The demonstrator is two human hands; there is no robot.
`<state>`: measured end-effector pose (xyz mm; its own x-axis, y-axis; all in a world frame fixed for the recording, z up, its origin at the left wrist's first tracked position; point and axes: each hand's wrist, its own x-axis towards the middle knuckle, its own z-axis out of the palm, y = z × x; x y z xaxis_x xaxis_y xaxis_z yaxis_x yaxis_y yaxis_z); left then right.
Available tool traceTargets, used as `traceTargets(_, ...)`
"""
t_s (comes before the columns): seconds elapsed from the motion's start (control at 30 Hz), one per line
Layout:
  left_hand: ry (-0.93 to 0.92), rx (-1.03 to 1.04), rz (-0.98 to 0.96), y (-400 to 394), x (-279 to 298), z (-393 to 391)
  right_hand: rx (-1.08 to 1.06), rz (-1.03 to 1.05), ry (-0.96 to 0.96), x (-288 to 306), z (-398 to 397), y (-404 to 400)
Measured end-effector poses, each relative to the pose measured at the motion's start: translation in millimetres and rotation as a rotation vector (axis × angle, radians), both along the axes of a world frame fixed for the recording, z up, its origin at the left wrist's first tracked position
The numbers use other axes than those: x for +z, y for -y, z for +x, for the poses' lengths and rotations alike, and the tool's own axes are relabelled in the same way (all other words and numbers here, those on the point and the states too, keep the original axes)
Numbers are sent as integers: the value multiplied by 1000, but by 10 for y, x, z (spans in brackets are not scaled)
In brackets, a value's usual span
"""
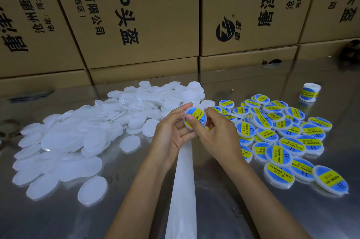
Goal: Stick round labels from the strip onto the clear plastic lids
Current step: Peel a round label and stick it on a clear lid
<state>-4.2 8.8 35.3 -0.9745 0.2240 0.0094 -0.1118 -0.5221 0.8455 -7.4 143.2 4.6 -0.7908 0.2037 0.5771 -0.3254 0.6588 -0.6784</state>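
While pressing a round label (195, 115) flat onto a clear lid (188, 125): left hand (171, 131) curled under the lid, thumb on top; right hand (212, 131) fingers pinching the rim. Probably near done rubbing. Next, likely onto the labelled pile (282, 131) right of the fingers, then a bare lid from the plain pile (78, 141) left.

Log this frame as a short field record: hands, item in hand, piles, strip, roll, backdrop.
left hand: holds the lid from below and at its left edge
right hand: thumb presses the label onto the lid
held lid: blue and yellow label on it, partly hidden by fingers
unlabelled lids: loose pile, left of the hands
labelled lids: pile, right of the hands
backing strip: white, runs from the hands toward the camera
label roll: far right, on the metal table
backdrop: stacked cardboard boxes
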Motion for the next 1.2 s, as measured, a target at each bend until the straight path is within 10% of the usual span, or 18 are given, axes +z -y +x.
traceTargets(0.37, -197, 116, -384, -9, -74, 8, 2, -54, -13, -19, -30, -56)
traceTargets(0.77, -138, 432, -246, -15, -102, -21, 91, 5, 105, -77, -24, 36)
traceTargets(1.2, -153, 176, -347, -102, -86, 24, 10, -113, 79, -13, -32, -16)
